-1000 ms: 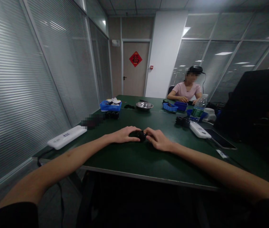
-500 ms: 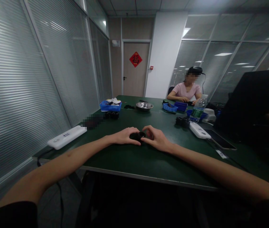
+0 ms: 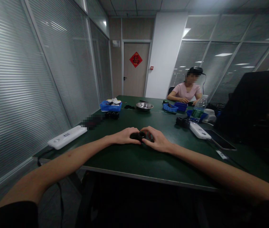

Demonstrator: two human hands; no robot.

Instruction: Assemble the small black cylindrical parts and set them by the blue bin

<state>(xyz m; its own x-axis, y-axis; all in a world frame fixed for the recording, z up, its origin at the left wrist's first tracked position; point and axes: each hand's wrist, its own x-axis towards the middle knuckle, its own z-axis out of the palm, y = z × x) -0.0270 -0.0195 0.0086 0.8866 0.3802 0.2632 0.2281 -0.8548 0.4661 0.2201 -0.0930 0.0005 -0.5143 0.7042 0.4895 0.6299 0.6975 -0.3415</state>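
Observation:
Between my hands, just above the dark green table (image 3: 124,161), is a small black object with a glossy round end (image 3: 137,136); its exact kind is hard to make out. My left hand (image 3: 124,136) grips its left side, thumb along the near side and fingers over the far side. Curled around the round end is my right hand (image 3: 159,139), with its thumb at the near edge and its fingertips at the far edge. My fingers hide part of the object.
A metal bowl (image 3: 144,106) stands farther back, with a filled blue tray (image 3: 110,107) to its left. White power banks (image 3: 67,136) lie at both sides. On the right are a bottle (image 3: 199,109), a phone (image 3: 220,139) and a black screen (image 3: 255,104). A person (image 3: 187,90) sits opposite.
My right hand's fingers have closed in on the round end, moving slightly left over its far edge. My left hand stays in place on the black object.

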